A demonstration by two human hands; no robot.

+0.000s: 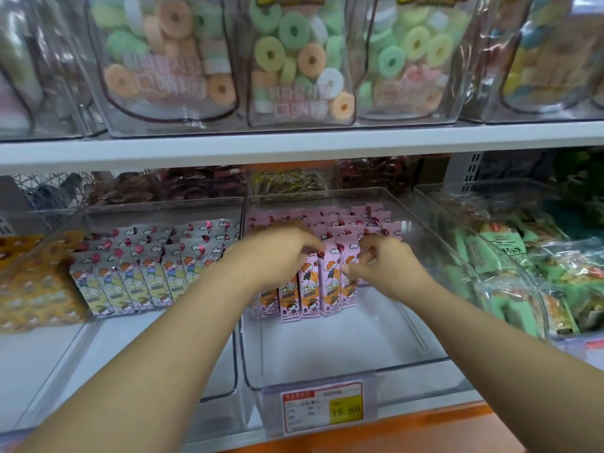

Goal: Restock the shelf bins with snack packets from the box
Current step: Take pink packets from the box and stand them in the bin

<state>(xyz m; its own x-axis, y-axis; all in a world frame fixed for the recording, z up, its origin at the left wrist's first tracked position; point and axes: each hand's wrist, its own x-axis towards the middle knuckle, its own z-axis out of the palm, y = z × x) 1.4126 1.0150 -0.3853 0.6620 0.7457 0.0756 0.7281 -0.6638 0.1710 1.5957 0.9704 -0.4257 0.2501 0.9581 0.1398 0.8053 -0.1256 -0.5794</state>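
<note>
1. Two clear bins sit side by side on the lower shelf, and both my arms reach into the middle bin.
2. Pink packets stand upright in rows toward the back of that bin. Grey packets stand in the left bin.
3. My left hand curls over the tops of the front pink packets, gripping them.
4. My right hand pinches the edge of the rightmost front packet between thumb and fingers.
5. A price tag hangs on the middle bin's front wall.
</note>
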